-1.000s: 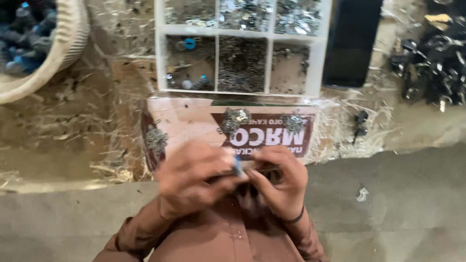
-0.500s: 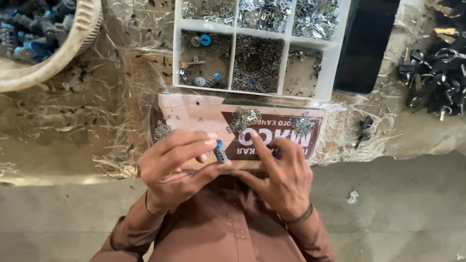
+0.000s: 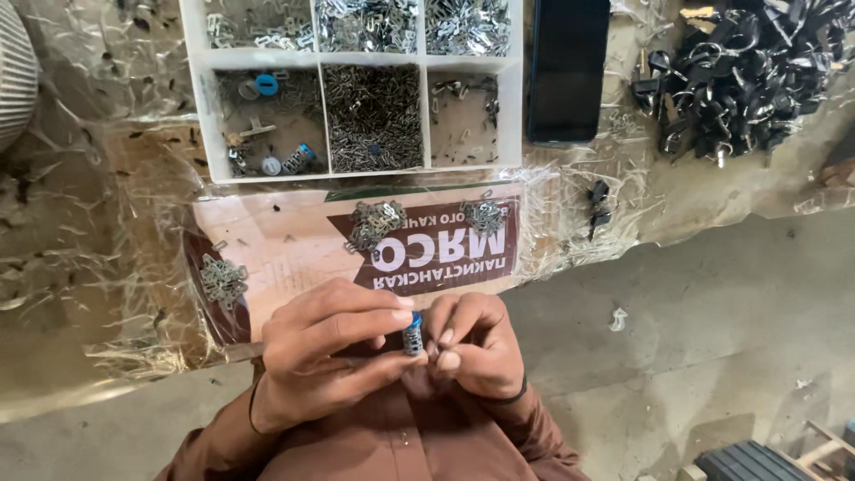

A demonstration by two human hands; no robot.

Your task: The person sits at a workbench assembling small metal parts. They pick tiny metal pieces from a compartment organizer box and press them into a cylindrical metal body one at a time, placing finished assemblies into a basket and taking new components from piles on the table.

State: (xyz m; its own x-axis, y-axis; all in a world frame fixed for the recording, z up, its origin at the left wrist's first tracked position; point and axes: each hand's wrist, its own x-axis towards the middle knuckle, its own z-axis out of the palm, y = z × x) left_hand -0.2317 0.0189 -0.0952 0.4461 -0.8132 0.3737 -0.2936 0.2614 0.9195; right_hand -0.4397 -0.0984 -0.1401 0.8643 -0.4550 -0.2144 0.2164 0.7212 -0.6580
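My left hand (image 3: 329,356) pinches a small cylindrical part with a blue cap (image 3: 412,334) between thumb and fingers. My right hand (image 3: 472,343) is curled beside it, fingertips touching the same small part. Both hands sit just below a printed cardboard sheet (image 3: 294,249) under clear plastic. On that sheet lie three little heaps of small metal clips (image 3: 374,223). Further up stands a white divided tray (image 3: 356,165) holding metal clips and a few blue-capped parts (image 3: 298,158).
A black flat phone-like slab (image 3: 567,71) lies right of the tray. A pile of black clips (image 3: 739,71) sits at the upper right. A pale woven basket edge (image 3: 13,71) shows at the far left. Bare concrete floor (image 3: 712,338) lies to the right.
The view has shifted and closed in. My right hand's fingers, spread half a second ago, have curled in against the blue-capped part, which my left hand keeps holding.
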